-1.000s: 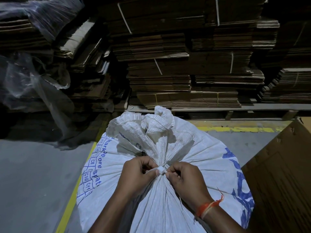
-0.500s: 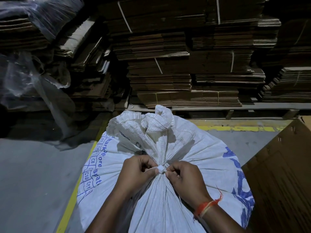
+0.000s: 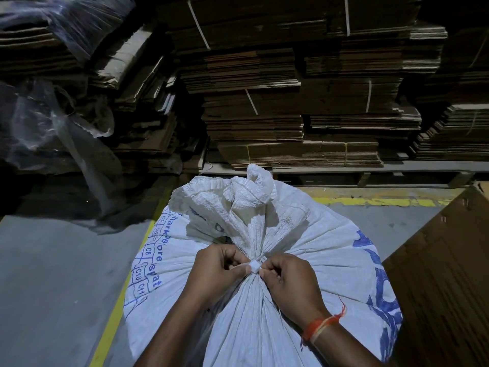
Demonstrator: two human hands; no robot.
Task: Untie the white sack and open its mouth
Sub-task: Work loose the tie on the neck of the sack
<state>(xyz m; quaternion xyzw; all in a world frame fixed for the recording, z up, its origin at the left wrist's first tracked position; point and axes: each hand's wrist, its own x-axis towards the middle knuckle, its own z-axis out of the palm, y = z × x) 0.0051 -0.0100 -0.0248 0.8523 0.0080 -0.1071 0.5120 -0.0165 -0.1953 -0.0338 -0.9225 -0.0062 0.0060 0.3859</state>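
So I'm barely started: both hands, left (image 3: 215, 271) and right (image 3: 287, 278), pinch the tie (image 3: 254, 266) cinching the sack (image 3: 304, 242), its mouth not yet opened.

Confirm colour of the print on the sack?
Blue lettering on the white sack, clearest in the head view, left side.

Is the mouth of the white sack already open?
No, the white sack is gathered tight at its neck, where the left hand and right hand pinch the small white tie.
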